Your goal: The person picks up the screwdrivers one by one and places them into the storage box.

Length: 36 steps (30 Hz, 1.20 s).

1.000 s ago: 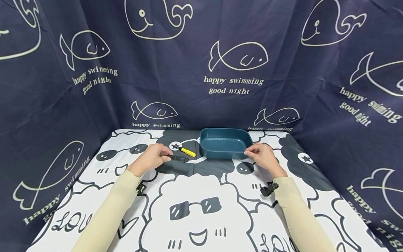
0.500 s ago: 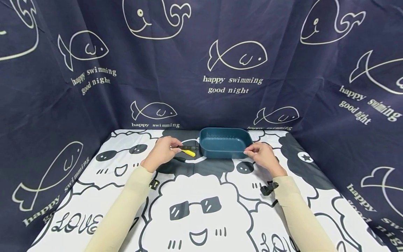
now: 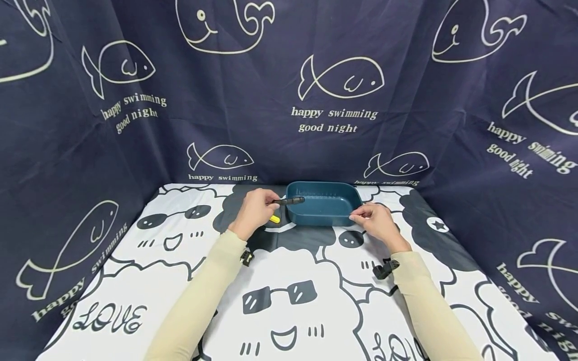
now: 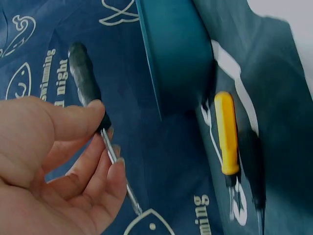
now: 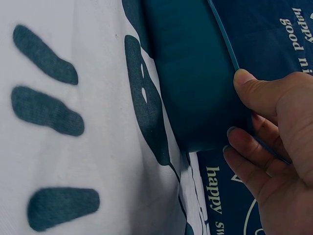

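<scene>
My left hand [image 3: 255, 210] pinches a screwdriver [image 4: 88, 81] between thumb and fingers, near where its black handle meets the metal shaft. In the head view the handle end of this screwdriver reaches over the left rim of a teal rectangular box [image 3: 320, 219]. The left wrist view shows the shaft running down along the fingertips. My right hand [image 3: 378, 223] grips the box at its front right corner, thumb [image 5: 247, 88] on the rim and fingers partly hidden at the wall. Below the left hand lie a yellow-handled screwdriver [image 4: 226, 132] and a second black-handled screwdriver [image 4: 252, 166].
The box stands at the back of a table with a black-and-white cartoon cloth [image 3: 289, 271]. Dark blue printed curtains [image 3: 271, 100] enclose the back and both sides. A small black wrist device [image 3: 386, 269] sits on the right forearm.
The left hand has moved right and farther back with the black-handled screwdriver, from left of the yellow one to the box's left rim. The right hand has stayed on the box.
</scene>
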Each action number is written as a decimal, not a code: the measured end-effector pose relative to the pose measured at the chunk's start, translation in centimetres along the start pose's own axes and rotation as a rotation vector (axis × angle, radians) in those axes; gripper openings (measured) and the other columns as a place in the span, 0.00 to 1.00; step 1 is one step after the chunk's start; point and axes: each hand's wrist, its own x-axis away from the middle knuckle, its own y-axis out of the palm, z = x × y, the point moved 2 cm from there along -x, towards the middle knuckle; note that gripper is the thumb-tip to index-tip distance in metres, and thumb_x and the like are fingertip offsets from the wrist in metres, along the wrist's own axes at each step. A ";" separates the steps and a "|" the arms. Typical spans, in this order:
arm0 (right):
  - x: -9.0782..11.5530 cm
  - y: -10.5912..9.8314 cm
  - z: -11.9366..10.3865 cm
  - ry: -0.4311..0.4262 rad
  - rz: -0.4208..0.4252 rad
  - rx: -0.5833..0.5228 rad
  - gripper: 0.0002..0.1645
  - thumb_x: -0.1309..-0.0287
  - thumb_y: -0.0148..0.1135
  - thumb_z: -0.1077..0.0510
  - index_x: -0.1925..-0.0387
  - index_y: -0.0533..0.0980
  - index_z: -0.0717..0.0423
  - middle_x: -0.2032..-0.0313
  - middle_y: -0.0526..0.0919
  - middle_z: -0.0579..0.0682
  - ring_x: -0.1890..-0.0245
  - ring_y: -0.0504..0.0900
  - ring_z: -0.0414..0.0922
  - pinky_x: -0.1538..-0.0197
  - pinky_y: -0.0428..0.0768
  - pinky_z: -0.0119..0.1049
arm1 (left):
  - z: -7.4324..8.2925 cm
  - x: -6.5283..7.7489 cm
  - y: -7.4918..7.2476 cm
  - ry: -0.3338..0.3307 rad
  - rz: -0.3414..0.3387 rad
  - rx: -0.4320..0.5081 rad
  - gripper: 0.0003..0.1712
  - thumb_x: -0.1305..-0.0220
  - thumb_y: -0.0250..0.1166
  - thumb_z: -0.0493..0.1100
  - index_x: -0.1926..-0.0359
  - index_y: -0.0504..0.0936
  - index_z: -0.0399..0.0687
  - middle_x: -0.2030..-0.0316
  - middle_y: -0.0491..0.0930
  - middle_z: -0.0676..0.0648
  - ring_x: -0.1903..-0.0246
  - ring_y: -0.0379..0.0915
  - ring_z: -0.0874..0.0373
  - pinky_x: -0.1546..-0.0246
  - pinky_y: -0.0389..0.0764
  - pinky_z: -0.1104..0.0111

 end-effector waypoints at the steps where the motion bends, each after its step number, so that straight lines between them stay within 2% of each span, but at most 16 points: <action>1: 0.0 0.0 0.0 0.004 -0.002 0.001 0.06 0.42 0.77 0.53 0.66 0.90 0.50 0.63 0.87 0.48 0.66 0.78 0.45 0.62 0.74 0.40 | 0.3 -0.1 0.3 -0.004 0.007 0.003 0.08 0.35 0.72 0.38 0.55 0.90 0.47 0.61 0.89 0.49 0.60 0.83 0.53 0.55 0.82 0.58; 8: 0.0 0.0 0.1 -0.007 0.003 0.014 0.05 0.42 0.78 0.54 0.67 0.90 0.51 0.64 0.87 0.48 0.67 0.77 0.45 0.62 0.73 0.40 | 2.1 -1.3 2.0 0.011 0.044 -0.010 0.07 0.36 0.72 0.39 0.57 0.91 0.48 0.64 0.88 0.49 0.62 0.83 0.54 0.55 0.82 0.59; 15: -0.2 -0.1 0.4 -0.009 0.002 0.021 0.06 0.42 0.78 0.52 0.66 0.90 0.50 0.64 0.86 0.47 0.67 0.77 0.45 0.63 0.73 0.39 | 3.6 -2.4 3.8 -0.012 0.083 -0.002 0.06 0.36 0.72 0.38 0.58 0.91 0.48 0.64 0.88 0.49 0.62 0.83 0.53 0.56 0.82 0.60; 28: -0.1 0.2 0.4 -0.001 0.006 0.007 0.05 0.43 0.78 0.54 0.67 0.90 0.50 0.66 0.86 0.47 0.68 0.76 0.44 0.64 0.72 0.38 | 5.6 -3.5 7.0 -0.012 0.053 0.010 0.06 0.33 0.70 0.37 0.57 0.90 0.45 0.65 0.87 0.49 0.63 0.81 0.54 0.56 0.82 0.61; 36: -0.3 0.3 0.4 0.002 0.000 0.006 0.05 0.42 0.78 0.53 0.67 0.90 0.49 0.65 0.86 0.47 0.67 0.76 0.44 0.63 0.72 0.39 | 6.2 -4.0 8.2 -0.014 0.046 -0.002 0.05 0.33 0.70 0.39 0.58 0.91 0.47 0.64 0.88 0.51 0.62 0.83 0.55 0.56 0.83 0.63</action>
